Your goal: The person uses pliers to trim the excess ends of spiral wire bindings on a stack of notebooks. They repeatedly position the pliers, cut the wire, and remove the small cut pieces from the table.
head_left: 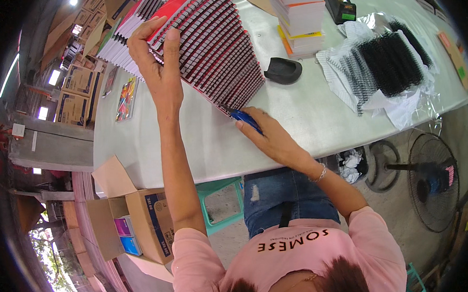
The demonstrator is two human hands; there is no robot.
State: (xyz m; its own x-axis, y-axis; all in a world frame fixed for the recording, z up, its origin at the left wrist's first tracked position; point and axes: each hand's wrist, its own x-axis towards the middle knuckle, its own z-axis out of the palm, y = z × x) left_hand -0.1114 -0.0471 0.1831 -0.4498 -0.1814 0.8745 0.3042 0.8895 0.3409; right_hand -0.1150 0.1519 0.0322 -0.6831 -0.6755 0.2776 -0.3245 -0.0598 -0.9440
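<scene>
A tall stack of spiral-bound notebooks (222,47) with red covers stands on the table, its black coil bindings facing me. My left hand (160,71) is closed on the stack's upper left corner, with the thumb in front and the fingers over the top. At the lower end of the bindings, my right hand (275,136) grips blue-handled pliers (248,119). Their dark tip touches or nearly touches the coil ends there; the exact contact is too small to make out.
On the pale table (140,150) are a black curved holder (283,71), a paper stack (302,28), a tape dispenser (340,5), black plastic coils (392,63) on white wrapping, and a colourful packet (126,100). An open carton (148,217) and a fan (433,181) stand beside the table.
</scene>
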